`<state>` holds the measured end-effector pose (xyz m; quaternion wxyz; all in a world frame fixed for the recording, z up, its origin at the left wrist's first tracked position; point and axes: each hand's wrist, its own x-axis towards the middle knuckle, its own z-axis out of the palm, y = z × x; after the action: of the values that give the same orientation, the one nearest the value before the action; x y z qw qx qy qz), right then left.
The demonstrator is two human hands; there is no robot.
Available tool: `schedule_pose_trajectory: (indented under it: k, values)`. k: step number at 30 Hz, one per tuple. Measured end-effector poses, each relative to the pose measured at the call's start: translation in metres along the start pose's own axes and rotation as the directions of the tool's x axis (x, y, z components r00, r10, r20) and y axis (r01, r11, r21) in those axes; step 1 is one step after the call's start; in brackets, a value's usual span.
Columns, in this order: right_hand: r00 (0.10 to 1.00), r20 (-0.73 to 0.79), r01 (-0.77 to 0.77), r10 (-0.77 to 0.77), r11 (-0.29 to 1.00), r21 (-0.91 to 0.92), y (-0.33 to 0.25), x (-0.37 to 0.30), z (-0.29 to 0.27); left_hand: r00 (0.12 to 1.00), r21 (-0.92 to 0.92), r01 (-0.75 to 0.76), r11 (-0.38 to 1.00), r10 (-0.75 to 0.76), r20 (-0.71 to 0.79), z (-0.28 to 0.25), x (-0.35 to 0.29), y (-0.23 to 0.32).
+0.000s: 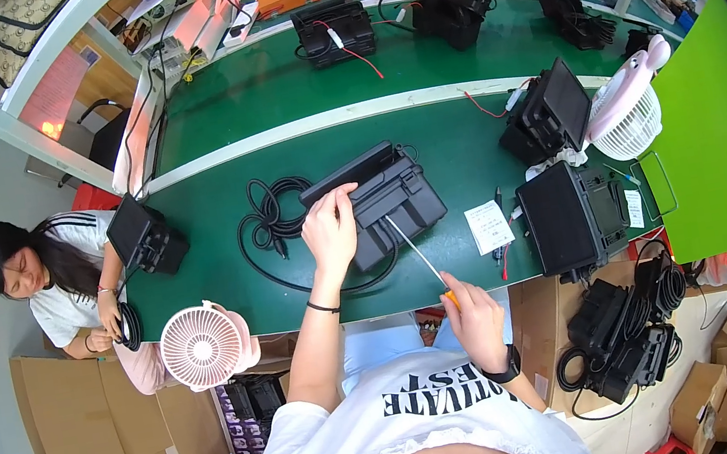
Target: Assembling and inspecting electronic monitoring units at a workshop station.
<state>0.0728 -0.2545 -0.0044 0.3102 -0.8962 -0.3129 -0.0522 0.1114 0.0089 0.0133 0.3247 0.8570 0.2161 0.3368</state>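
Note:
A black plastic case (pixel 417 201) with a raised dark panel (pixel 359 169) along its far side lies on the green table in front of me. My left hand (pixel 331 229) holds the case at its left side, fingers bent over the panel's edge. In my right hand (pixel 476 321) is a screwdriver (pixel 420 256) with an orange handle, held at a slant. Its long metal shaft reaches up to the near side of the case, and its tip meets the case there. Beside my left hand lies a coiled black cable (pixel 271 211), whose length runs round below the case.
More black cases (pixel 571 218) stand at the right, near a paper slip (pixel 489 226). A pink fan (pixel 204 345) is at the front left edge, a white-pink fan (pixel 630 120) at the right. A co-worker (pixel 57 275) handles cable at the left. Cardboard boxes (pixel 70 416) stand below.

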Motion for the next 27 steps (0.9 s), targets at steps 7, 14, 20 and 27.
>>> schedule_pose_trajectory:
  k: [7,14,20,27]
  values:
    - [0.998,-0.057,0.021,-0.024,0.999,-0.045,-0.004,-0.005,0.008,1.000,0.000,-0.003,1.000,0.003,-0.001,0.001,0.000,0.000]
    - [0.995,-0.094,0.027,-0.039,0.992,-0.122,-0.007,-0.004,0.008,1.000,-0.008,-0.022,1.000,0.021,-0.019,0.002,0.000,-0.001]
    - [1.000,0.007,0.006,-0.007,0.992,0.127,-0.001,-0.005,0.016,0.999,-0.009,-0.037,0.999,0.036,-0.029,0.003,0.000,-0.004]
    - [0.815,0.566,-0.574,0.122,0.294,0.764,0.015,0.002,0.005,0.999,0.005,0.046,0.999,-0.046,-0.011,0.000,0.000,0.005]
